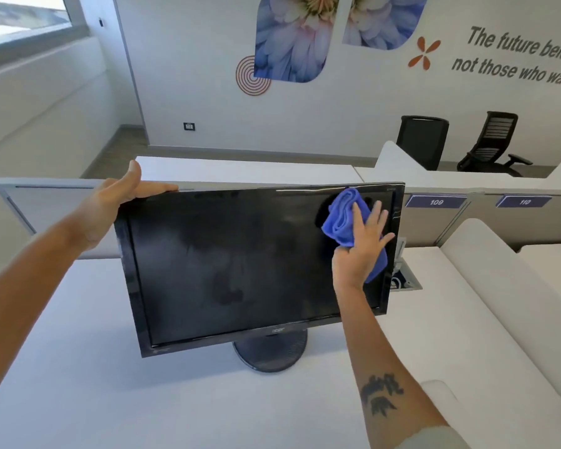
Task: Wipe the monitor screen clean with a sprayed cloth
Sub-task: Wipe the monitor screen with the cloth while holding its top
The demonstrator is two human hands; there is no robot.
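Note:
A black monitor (234, 264) with a dark, switched-off screen stands on a round base (269, 353) on the white desk (110, 384). My left hand (117, 202) grips the monitor's top left corner, thumb up and fingers along the top edge. My right hand (363, 247) presses a crumpled blue cloth (342, 218) flat against the screen's upper right area, fingers spread. Part of the cloth hangs below my palm. Faint smears show across the middle of the screen.
A low grey partition (46, 196) runs behind the monitor, with labels 109 (436, 201) and 110 (524, 201). A cable hatch (405, 280) sits right of the screen. White curved dividers (499, 286) stand at right. Two black office chairs (486, 144) are beyond.

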